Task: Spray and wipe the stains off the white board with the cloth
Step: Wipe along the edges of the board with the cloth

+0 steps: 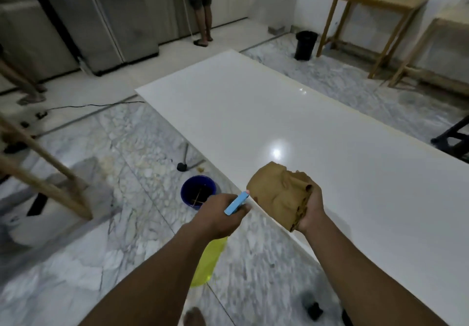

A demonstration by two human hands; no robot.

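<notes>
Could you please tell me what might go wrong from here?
The spray bottle in the left hand sits outside the near edge of the white board, so mist could land on the marble floor and make it slippery. The blue bucket stands on the floor close by that edge; a step along the board might knock it. The cloth is bunched in the right hand, so it may smear rather than lift stains.

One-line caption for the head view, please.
Left hand grips a yellow spray bottle; right hand holds a brown cloth over the edge of the white board.
</notes>
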